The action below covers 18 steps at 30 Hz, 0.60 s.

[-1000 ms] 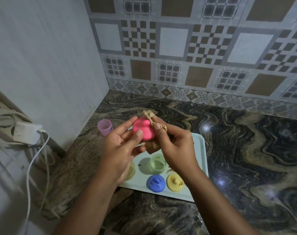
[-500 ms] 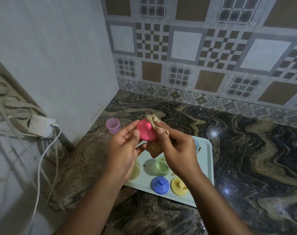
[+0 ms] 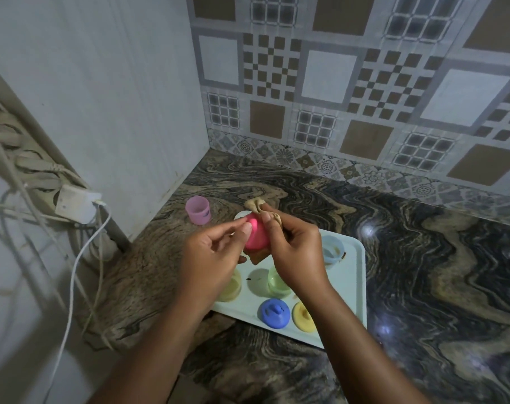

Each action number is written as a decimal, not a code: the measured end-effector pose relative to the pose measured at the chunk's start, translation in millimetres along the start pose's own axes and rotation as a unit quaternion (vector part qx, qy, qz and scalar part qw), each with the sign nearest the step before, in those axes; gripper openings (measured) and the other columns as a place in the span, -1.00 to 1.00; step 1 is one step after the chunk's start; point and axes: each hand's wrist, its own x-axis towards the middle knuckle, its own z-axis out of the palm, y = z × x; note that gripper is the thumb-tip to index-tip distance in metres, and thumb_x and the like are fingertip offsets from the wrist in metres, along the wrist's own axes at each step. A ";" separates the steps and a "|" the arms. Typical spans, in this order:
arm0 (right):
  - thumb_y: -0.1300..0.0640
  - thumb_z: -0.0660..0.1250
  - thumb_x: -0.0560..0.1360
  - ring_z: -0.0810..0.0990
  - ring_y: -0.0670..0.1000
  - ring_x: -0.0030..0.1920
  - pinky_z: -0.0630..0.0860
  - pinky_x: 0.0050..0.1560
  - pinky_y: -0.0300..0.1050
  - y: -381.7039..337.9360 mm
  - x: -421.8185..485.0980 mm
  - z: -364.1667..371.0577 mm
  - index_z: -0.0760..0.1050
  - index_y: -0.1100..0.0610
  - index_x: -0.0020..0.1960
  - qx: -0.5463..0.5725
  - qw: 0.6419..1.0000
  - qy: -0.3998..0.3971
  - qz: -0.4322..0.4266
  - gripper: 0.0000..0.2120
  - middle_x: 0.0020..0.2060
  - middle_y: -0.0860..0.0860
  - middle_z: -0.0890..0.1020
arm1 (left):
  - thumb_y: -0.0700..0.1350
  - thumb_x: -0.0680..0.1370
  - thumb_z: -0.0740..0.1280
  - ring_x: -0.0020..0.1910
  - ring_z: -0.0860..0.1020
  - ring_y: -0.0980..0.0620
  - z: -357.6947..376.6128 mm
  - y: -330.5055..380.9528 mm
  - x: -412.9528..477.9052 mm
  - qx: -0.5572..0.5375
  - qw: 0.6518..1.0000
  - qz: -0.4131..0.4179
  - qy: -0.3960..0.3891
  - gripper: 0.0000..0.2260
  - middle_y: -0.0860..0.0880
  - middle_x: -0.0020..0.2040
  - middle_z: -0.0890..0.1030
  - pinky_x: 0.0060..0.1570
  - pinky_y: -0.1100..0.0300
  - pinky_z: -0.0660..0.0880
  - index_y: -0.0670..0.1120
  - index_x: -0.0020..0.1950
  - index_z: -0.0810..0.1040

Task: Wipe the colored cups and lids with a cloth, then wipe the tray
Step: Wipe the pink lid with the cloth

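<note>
A pink lid [image 3: 256, 235] is held up over the pale blue tray [image 3: 355, 290]. My left hand [image 3: 211, 258] pinches the lid's left edge with fingers and thumb. My right hand [image 3: 296, 252] grips a beige cloth [image 3: 258, 207] and presses it against the lid's right side. On the tray stand a blue cup [image 3: 331, 248], a green cup [image 3: 277, 282], a yellow cup [image 3: 231, 287], a blue lid [image 3: 274, 312] and a yellow lid [image 3: 303, 316]. A pink cup [image 3: 199, 210] stands on the counter left of the tray.
The marbled counter [image 3: 422, 287] runs into a corner between a white side wall [image 3: 116, 112] and a tiled back wall. A white charger with a cable [image 3: 78, 204] hangs at the left, beyond the counter edge.
The lid has turned in my hands, its knob now facing away toward the cloth. My left fingers have shifted to its left edge. The camera has swung slightly left.
</note>
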 end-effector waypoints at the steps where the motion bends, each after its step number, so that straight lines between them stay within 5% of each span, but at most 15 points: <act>1: 0.18 0.30 0.65 0.73 0.10 -0.41 0.66 -0.32 -0.08 2.0 -0.4 1.4 0.68 0.19 0.17 -0.002 1.000 -0.001 0.000 -0.79 0.23 -0.07 0.67 | -0.04 0.50 0.48 -0.07 0.70 -0.05 -1.8 -1.4 -0.2 0.011 1.000 0.006 0.001 -0.81 -0.04 -0.07 0.74 -0.14 0.01 0.66 0.02 0.10 0.71; 4: 0.14 0.32 0.65 0.77 0.09 -0.22 0.69 -0.11 -0.05 9.2 -0.8 9.2 0.67 0.13 0.22 -0.014 1.000 -0.002 0.000 -0.78 0.06 0.00 0.75 | -0.09 0.49 0.49 0.13 0.63 0.19 -5.3 -5.4 1.3 0.044 0.998 0.031 0.016 -0.82 0.08 0.10 0.70 0.02 0.37 0.54 0.01 0.08 0.72; 7: 0.16 0.32 0.65 0.75 0.09 -0.33 0.66 -0.19 -0.12 12.4 -2.5 17.4 0.66 0.14 0.23 -0.009 1.000 -0.014 0.004 -0.78 -0.14 0.01 0.78 | -0.15 0.51 0.47 0.18 0.52 0.38 -10.9 -9.1 4.3 0.079 0.995 0.039 0.040 -0.84 0.13 0.18 0.63 0.00 0.60 0.39 0.00 0.07 0.71; 10: 0.16 0.32 0.65 0.74 0.08 -0.37 0.63 -0.26 -0.15 14.4 -2.2 25.3 0.66 0.15 0.22 -0.002 1.000 -0.023 0.004 -0.79 -0.02 -0.01 0.76 | -0.10 0.48 0.50 0.19 0.54 0.35 -17.9 -15.8 6.7 0.089 0.994 0.045 0.039 -0.83 0.17 0.17 0.62 0.03 0.57 0.41 0.01 0.07 0.72; 15: 0.12 0.32 0.65 0.73 -0.16 -0.22 0.61 -0.13 -0.30 22.1 11.6 38.2 0.66 0.16 0.24 -0.046 0.997 -0.044 -0.044 -0.76 -0.18 -0.19 0.73 | -0.12 0.50 0.48 0.13 0.54 0.36 -40.3 -29.9 22.6 0.135 0.984 0.067 0.090 -0.84 0.15 0.12 0.63 -0.01 0.60 0.40 -0.02 0.07 0.72; 18: 0.06 0.31 0.65 0.75 -0.03 -0.10 0.66 0.02 -0.06 35.3 35.4 45.4 0.64 0.17 0.26 -0.113 0.988 -0.031 -0.101 -0.71 -0.06 0.19 0.75 | -0.12 0.48 0.49 0.11 0.56 0.33 -68.5 -37.8 48.1 0.173 0.973 0.094 0.116 -0.83 0.10 0.11 0.65 0.07 0.44 0.47 -0.02 0.07 0.72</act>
